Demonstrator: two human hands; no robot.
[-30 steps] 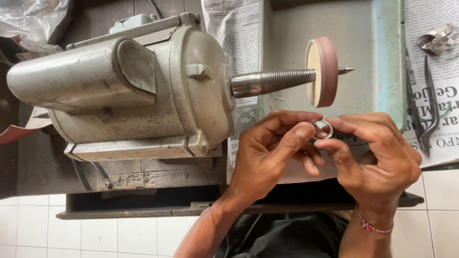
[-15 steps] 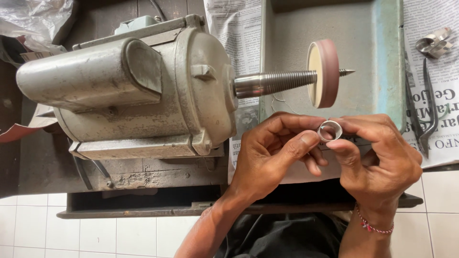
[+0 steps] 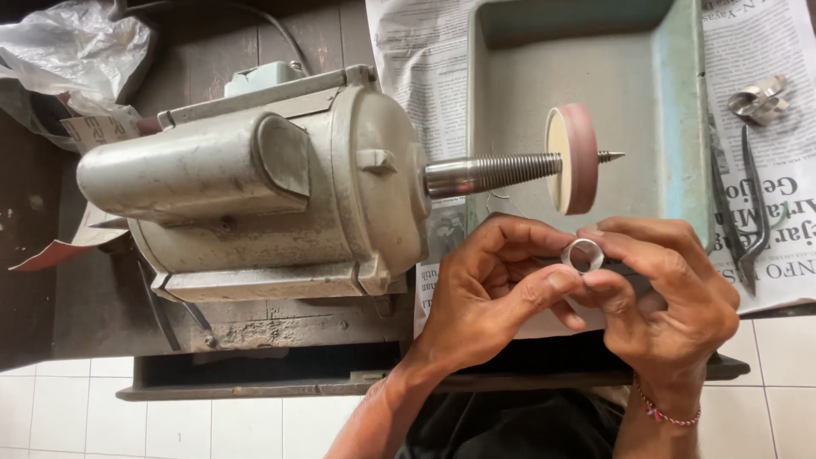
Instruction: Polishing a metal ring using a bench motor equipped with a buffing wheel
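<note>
Both hands meet below a pink polishing wheel [image 3: 580, 158] on a threaded tapered spindle [image 3: 493, 173]. A silver metal ring [image 3: 583, 254] sits between them, its hole facing up at me. My left hand [image 3: 493, 285] pinches the ring with thumb and fingertips from the left. From the right, my right hand [image 3: 671, 293] grips the same ring between thumb and forefinger; a red bracelet is on that wrist. The ring is a little below the wheel, not touching it.
A large grey motor [image 3: 255, 187] drives the spindle. Behind the wheel stands a grey-green metal tray [image 3: 680, 127] on newspaper [image 3: 765, 51]. Tweezers [image 3: 752, 212] and a small metal clip [image 3: 759, 100] lie at right. A crumpled plastic bag [image 3: 68, 51] is at top left.
The hands have kept the ring between them and turned it, so its open hole now faces the camera more. The view has shifted slightly.
</note>
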